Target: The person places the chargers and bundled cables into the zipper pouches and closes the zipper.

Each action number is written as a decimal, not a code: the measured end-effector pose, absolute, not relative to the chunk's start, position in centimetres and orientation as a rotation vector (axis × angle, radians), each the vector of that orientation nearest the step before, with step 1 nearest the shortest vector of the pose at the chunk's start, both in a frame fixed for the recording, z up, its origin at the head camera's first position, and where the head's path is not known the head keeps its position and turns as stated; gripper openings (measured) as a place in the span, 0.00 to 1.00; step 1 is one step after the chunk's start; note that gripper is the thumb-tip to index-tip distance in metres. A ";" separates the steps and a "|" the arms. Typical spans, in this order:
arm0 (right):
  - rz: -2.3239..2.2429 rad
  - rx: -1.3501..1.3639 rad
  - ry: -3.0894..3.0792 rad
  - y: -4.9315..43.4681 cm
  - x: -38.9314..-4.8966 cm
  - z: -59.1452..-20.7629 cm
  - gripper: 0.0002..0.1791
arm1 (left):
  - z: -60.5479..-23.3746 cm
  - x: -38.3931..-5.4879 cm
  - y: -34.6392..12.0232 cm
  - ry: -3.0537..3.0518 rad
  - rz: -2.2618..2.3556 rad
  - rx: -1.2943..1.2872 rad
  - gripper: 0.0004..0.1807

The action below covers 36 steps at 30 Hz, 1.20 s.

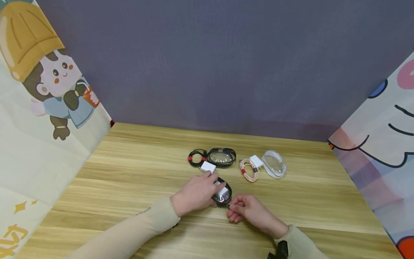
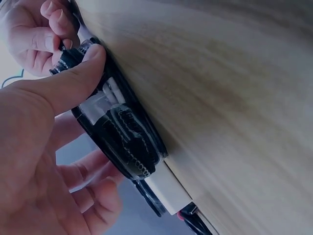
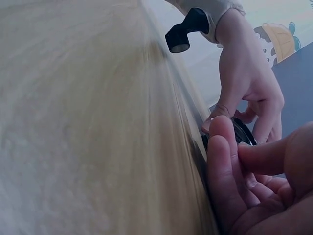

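A small black oval zip case with a clear window is on the wooden table; something white shows inside. My left hand holds it, thumb on the near edge and fingers over the far side. In the left wrist view the zip teeth run along the rim of the case. Fingertips of my right hand pinch a small dark piece at the near right end, apparently the zip pull. The right wrist view mostly hides the case behind the right hand.
Beyond the left hand lie a white charger, a black cable coil with red ties and another black-edged clear case. Further right are a pink cable, a second white charger and a white-edged clear case. A grey panel stands behind.
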State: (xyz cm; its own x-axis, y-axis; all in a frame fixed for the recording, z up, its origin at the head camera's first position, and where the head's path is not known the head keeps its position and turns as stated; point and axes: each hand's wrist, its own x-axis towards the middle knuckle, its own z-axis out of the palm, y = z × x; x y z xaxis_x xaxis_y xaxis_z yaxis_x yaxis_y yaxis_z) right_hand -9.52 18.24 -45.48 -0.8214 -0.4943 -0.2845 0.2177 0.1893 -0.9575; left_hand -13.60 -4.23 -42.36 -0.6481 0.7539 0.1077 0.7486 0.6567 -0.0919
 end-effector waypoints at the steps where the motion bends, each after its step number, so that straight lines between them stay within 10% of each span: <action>1: -1.685 -0.262 1.920 18.2 -9.5 -45.5 0.07 | -42.3 -13.6 -4.2 -2.739 0.056 -1.242 0.43; 36: -1.737 -0.227 1.892 17.5 -9.5 -45.9 0.08 | -42.3 -12.6 -2.0 -2.749 0.185 -1.057 0.42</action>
State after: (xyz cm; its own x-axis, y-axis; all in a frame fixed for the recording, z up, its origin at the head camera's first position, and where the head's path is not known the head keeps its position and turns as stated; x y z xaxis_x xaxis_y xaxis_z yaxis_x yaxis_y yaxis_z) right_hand -9.47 17.54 -45.87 -0.8315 -0.4785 -0.2821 0.2402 0.1481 -0.9594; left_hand -12.56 -2.01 -42.28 -0.7277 0.6731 0.1319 0.6494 0.7380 -0.1832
